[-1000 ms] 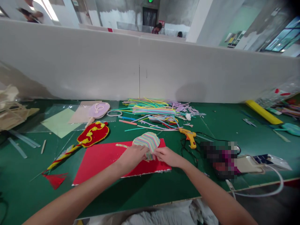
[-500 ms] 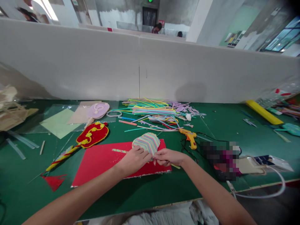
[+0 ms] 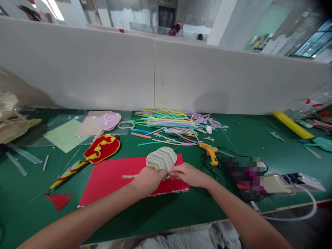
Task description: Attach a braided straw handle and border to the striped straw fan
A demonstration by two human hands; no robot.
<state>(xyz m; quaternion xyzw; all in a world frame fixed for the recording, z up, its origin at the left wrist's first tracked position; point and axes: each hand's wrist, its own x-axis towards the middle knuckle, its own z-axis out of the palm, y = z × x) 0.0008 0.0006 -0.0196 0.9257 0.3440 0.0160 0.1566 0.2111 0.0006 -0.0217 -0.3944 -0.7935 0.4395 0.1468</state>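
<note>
Near the front edge of the green desk (image 3: 124, 223) there lies a red board (image 3: 109, 176), and over its right part two hands come together. The left hand (image 3: 150, 180) makes a narrow pinch, with thumb and fingers on the lower edge of a striped disc (image 3: 162, 158); the right hand (image 3: 188, 175) pinches this same edge just beside, its fingertips also pressed close. Whether some small strip is caught between the fingers too, I cannot tell. The disc is near the far right corner of the board and reaches a little over its far edge. A striped stick (image 3: 128, 176) is on the board, its right end hidden by the left hand. Beyond the board's far left corner lies a red fan (image 3: 103, 149); beside the far right corner, a yellow glue gun (image 3: 211, 153). Toward the desk's back edge are a lilac fan (image 3: 111, 121) and many coloured strips (image 3: 169, 122).
</note>
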